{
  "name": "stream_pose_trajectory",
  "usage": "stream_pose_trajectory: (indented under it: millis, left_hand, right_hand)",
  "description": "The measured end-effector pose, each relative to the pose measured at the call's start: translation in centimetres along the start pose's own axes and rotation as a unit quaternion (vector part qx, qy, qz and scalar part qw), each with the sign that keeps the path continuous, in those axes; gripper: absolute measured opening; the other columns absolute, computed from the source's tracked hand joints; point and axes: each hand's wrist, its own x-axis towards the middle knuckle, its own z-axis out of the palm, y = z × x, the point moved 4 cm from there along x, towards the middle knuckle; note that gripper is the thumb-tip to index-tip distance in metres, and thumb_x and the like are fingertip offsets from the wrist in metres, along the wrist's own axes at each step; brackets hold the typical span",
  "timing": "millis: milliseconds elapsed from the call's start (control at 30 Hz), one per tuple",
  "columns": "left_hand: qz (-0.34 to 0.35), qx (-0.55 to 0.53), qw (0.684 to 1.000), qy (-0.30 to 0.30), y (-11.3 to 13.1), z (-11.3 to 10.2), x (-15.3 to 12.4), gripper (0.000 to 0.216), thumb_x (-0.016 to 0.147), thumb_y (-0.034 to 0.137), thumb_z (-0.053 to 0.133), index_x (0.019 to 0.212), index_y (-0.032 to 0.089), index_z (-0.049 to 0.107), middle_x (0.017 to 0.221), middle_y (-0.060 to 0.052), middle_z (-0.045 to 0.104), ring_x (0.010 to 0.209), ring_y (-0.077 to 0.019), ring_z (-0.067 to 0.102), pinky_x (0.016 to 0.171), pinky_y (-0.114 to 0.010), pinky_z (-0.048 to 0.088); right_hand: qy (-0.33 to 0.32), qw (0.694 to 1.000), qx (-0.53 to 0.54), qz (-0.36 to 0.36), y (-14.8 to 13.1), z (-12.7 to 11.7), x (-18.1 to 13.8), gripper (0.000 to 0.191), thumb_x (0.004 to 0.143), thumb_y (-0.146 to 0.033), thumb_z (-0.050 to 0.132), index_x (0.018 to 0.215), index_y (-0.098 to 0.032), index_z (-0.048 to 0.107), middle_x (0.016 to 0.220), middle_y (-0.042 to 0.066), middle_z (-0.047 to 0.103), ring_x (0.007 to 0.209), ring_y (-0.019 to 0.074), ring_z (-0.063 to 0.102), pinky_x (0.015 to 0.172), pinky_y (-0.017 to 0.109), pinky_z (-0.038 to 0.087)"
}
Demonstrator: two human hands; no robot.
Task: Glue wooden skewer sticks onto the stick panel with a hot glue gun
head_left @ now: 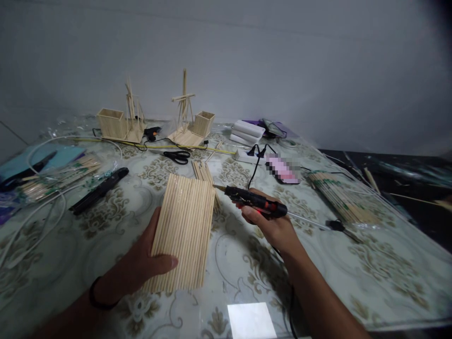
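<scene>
Apparently gluing — left hand [143,262] grips the stick panel [185,230], right hand [273,228] the glue gun [254,200]; the next move calls for steady aim.

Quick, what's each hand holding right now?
Left hand: closed on a panel of wooden sticks, thumb across its face.
Right hand: closed around a black glue gun, nozzle at the panel's upper right corner.

Pink-screened phone [283,169], white rolls [249,128], patterned tablecloth [335,278], grey wall [226,42]
</scene>
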Motion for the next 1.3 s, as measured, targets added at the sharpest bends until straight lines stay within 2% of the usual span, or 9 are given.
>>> stream_pose_trajectory:
  millis: [200,467,800,1000,1300]
  left_hand:
    - [0.007,0.007,1.000,0.005,0.2,0.0,-0.1,0.103,0.075,0.042,0.086,0.164,0.031,0.036,0.163,-0.011,0.055,0.149,-0.0430,0.052,0.123,-0.057,0.044]
    - [0.020,-0.009,1.000,0.009,-0.2,-0.1,0.1,0.104,0.074,0.043,0.088,0.163,0.029,0.038,0.162,-0.012,0.056,0.148,-0.0455,0.050,0.122,-0.059,0.043]
    - [0.005,-0.060,0.998,0.001,-0.6,0.0,-0.1,0.101,0.071,0.041,0.091,0.160,0.029,0.043,0.158,-0.011,0.059,0.144,-0.0459,0.054,0.107,-0.049,0.057]
    - [0.013,-0.073,0.997,0.005,-0.6,-0.1,0.1,0.098,0.071,0.040,0.091,0.158,0.030,0.046,0.155,-0.008,0.062,0.142,-0.0431,0.056,0.107,-0.045,0.057]
    - [0.011,-0.083,0.996,-0.013,-0.3,0.0,-0.1,0.087,0.073,0.037,0.090,0.151,0.031,0.051,0.139,-0.007,0.069,0.131,-0.0385,0.063,0.096,-0.040,0.061]
  right_hand:
    - [-0.015,1.000,-0.006,-0.019,-0.4,0.0,0.2,0.032,0.095,-0.050,0.071,0.081,-0.022,0.063,0.080,0.002,0.057,0.069,0.0185,0.053,0.058,0.031,0.040]
    - [-0.043,0.998,0.008,-0.042,-0.2,0.1,0.3,0.039,0.097,-0.056,0.070,0.081,-0.021,0.063,0.078,0.001,0.055,0.070,0.0181,0.051,0.060,0.032,0.038]
    - [-0.069,0.997,0.027,-0.038,-0.5,0.1,0.4,0.044,0.095,-0.063,0.071,0.083,-0.021,0.068,0.077,0.002,0.056,0.068,0.0184,0.051,0.060,0.032,0.036]
    - [-0.084,0.994,0.032,-0.055,-0.7,0.1,0.5,0.041,0.096,-0.060,0.072,0.085,-0.021,0.070,0.081,0.002,0.060,0.071,0.0190,0.053,0.064,0.033,0.037]
    - [-0.116,0.990,0.032,-0.079,-1.2,0.2,0.5,0.042,0.097,-0.060,0.071,0.083,-0.020,0.068,0.079,0.003,0.060,0.070,0.0196,0.054,0.063,0.034,0.039]
